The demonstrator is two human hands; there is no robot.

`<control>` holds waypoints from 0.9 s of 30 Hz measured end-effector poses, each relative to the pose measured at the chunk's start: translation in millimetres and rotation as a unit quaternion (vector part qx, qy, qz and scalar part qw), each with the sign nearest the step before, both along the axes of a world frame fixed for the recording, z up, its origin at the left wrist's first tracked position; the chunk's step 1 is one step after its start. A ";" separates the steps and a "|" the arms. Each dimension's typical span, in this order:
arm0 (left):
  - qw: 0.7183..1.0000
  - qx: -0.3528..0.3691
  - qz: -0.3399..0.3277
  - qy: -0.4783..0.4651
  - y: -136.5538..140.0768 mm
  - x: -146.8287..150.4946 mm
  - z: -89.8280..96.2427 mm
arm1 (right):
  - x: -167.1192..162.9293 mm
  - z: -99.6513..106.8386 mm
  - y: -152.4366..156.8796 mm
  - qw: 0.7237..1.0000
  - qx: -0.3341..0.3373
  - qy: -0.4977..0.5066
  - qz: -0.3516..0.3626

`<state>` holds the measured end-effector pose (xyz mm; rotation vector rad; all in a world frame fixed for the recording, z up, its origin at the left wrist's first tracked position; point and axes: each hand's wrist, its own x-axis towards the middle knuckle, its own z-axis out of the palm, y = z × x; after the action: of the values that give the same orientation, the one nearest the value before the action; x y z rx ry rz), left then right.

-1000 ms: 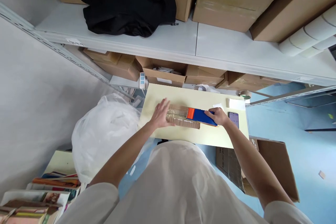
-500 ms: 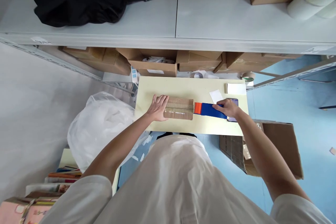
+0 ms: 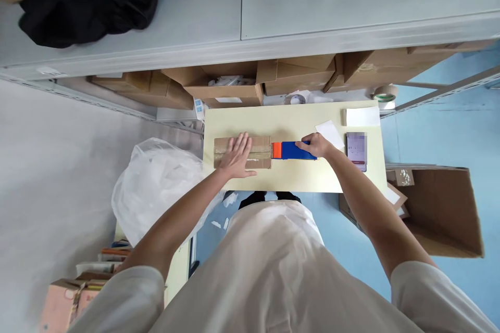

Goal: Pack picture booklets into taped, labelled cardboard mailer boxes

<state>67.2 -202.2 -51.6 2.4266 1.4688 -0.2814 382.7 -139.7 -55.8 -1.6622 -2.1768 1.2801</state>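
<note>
Cardboard package (image 3: pixel 262 146) lies lengthwise under the left hand (image 3: pixel 237 156), sticking out to either side of it, with a seam running down its upper face. The left hand is spread flat, fingers pointing away from the body and the thumb held out toward the package's near edge. Straight out from that thumb side, the blue-and-orange slab (image 3: pixel 291 150) sits in line with the package, its orange end at the package's right end; whether the two touch, or whether the slab is a tool or a flat box, I cannot tell. The right hand (image 3: pixel 317 144) is closed around the slab's blue far end, thumb along the top.

For good control, I would press the left palm down evenly, so the package cannot skid or twist, and grip the slab firmly without bending it. Holding both level and on one line matters most; a tilted wrist could snag the orange end on the cardboard edge. The left fingertips are best well clear of that meeting point.

Just beyond the right hand lies a loose white sheet (image 3: pixel 330 133), and to its right a phone (image 3: pixel 357 152); both seem worth sparing from a stray elbow. Beneath both hands is the pale yellow table (image 3: pixel 289 181).
</note>
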 end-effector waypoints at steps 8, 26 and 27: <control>0.998 -0.009 -0.032 -0.047 5.7 73.8 -3.3 | 11.0 -8.5 -6.6 0.998 -0.052 0.028 -0.004; 0.996 0.002 -0.083 -0.044 -0.4 72.6 -4.6 | -52.9 56.9 -21.5 0.951 -0.015 -0.308 -0.003; 0.996 0.003 -0.079 -0.037 -1.0 73.9 -5.1 | -66.1 57.7 -22.0 0.949 -0.010 -0.316 -0.006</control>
<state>141.1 -203.2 -56.7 2.5328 1.2507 -0.2184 316.7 -161.7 1.9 -2.3363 -2.4570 0.8313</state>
